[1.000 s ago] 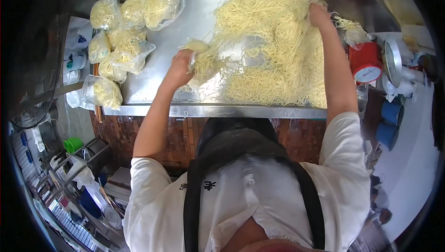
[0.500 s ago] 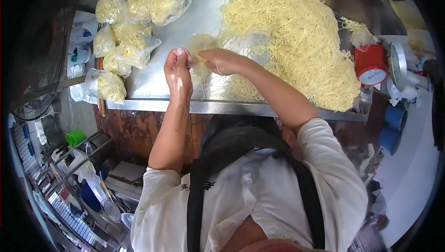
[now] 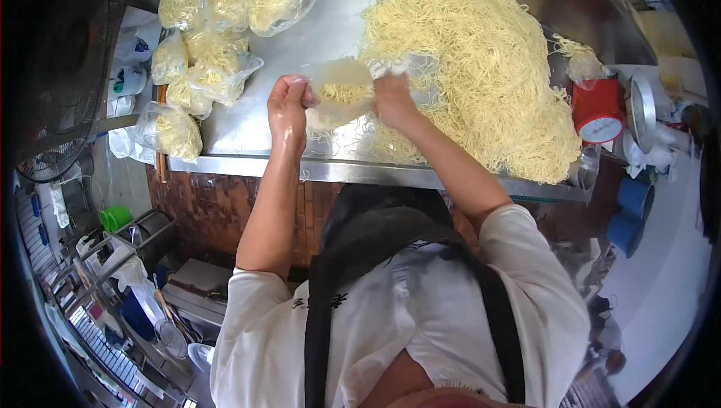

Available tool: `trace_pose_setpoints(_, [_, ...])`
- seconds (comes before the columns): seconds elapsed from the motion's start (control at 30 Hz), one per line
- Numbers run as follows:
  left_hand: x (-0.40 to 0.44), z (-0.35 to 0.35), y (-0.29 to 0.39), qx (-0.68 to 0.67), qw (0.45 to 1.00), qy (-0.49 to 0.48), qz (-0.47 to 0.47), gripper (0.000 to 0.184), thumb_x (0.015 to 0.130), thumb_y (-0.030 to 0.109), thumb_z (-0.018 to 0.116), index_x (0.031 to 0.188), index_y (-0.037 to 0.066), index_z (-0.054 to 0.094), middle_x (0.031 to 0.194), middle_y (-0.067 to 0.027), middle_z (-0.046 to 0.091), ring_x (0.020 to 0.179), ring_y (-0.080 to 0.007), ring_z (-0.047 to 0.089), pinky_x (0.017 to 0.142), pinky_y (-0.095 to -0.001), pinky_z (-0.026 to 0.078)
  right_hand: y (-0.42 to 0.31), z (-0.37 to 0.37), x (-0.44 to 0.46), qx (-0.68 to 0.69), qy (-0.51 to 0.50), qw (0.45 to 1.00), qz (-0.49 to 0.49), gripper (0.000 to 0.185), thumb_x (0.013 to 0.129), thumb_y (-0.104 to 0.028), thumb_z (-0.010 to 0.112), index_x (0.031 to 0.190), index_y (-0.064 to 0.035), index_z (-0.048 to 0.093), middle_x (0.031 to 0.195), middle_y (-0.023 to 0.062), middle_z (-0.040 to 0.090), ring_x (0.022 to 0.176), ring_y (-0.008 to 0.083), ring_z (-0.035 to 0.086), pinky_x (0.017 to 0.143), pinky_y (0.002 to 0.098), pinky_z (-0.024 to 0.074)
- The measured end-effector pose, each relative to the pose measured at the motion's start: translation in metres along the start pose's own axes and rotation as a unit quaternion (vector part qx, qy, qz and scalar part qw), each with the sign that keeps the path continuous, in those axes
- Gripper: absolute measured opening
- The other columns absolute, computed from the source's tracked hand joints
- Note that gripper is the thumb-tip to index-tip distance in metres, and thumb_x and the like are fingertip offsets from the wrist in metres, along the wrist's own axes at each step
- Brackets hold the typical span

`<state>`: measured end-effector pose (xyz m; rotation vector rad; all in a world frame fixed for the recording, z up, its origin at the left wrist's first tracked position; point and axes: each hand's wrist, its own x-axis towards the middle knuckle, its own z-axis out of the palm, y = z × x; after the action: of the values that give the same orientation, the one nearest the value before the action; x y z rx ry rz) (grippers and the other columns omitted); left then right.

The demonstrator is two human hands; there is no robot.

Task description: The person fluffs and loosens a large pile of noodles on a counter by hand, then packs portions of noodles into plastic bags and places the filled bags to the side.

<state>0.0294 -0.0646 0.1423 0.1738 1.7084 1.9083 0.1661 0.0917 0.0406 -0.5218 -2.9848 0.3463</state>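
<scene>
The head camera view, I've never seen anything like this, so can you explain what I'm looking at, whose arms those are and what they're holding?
There is no machine here, only a person's two bare hands. All the pictures come from one camera worn on that person's head, looking forward and down, so their chest and dark apron fill the bottom.

Beyond the apron is a metal table. A big heap of loose yellow noodles covers much of its right side, and filled plastic bags sit in a group on the left. A red scale stands by the right end.

The left hand grips one side of a clear bag with some noodles inside. The right hand is at the other side, blurred, so its grip is hard to tell.
</scene>
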Motion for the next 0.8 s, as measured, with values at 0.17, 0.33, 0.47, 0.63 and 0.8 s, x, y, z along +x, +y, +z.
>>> trace_pose_setpoints(0.17, [-0.010,0.009,0.006,0.096,0.993,-0.043,0.045,0.013,0.101,0.013,0.051,0.093,0.003,0.055,0.065,0.0008,0.050,0.055,-0.0075,0.046,0.051,-0.0230,0.039,-0.058,-0.066,0.036,0.386,-0.083,0.918,-0.034,0.018,0.089,-0.013,0.056,0.100,0.0001,0.060,0.097,0.0211,0.063,0.092,0.0377,0.061,0.084,0.0495,0.0423])
trace_pose_setpoints(0.33, [-0.007,0.005,0.007,0.116,0.992,-0.005,0.041,0.015,0.101,0.015,0.052,0.094,0.002,0.055,0.064,0.0014,0.050,0.053,-0.0060,0.046,0.048,-0.0223,0.038,-0.039,-0.061,0.026,0.180,-0.098,0.972,-0.113,0.028,0.086,-0.009,0.057,0.111,0.0024,0.061,0.104,0.0239,0.064,0.101,0.0388,0.060,0.089,0.0426,0.0467])
trace_pose_setpoints(0.47, [-0.004,0.002,-0.018,0.218,0.973,-0.046,0.056,0.018,0.098,0.016,0.057,0.109,0.002,0.060,0.062,0.0034,0.048,0.053,-0.0048,0.045,0.048,-0.0226,0.038,-0.003,-0.077,-0.011,0.138,0.094,0.986,0.011,0.039,0.081,-0.012,0.065,0.117,0.0036,0.060,0.112,0.0248,0.062,0.107,0.0398,0.057,0.099,0.0435,0.0431])
trace_pose_setpoints(0.63, [-0.007,0.039,-0.068,0.573,0.770,-0.242,0.144,0.017,0.090,0.016,0.058,0.104,0.006,0.063,0.074,-0.0201,0.065,0.069,-0.0376,0.064,0.062,-0.0490,0.048,0.036,0.027,-0.007,0.290,-0.182,0.940,0.011,0.028,0.083,-0.024,0.070,0.102,-0.0041,0.064,0.096,0.0176,0.063,0.081,0.0282,0.061,0.077,0.0392,0.0513])
trace_pose_setpoints(0.8, [0.011,0.017,-0.074,0.582,0.743,-0.289,0.159,0.019,0.092,0.021,0.054,0.099,0.005,0.060,0.082,-0.0234,0.066,0.081,-0.0423,0.064,0.070,-0.0523,0.048,0.058,-0.088,-0.009,0.460,-0.261,0.835,0.150,0.032,0.096,-0.037,0.056,0.099,-0.0058,0.062,0.090,0.0063,0.064,0.072,0.0142,0.058,0.069,0.0335,0.0521])
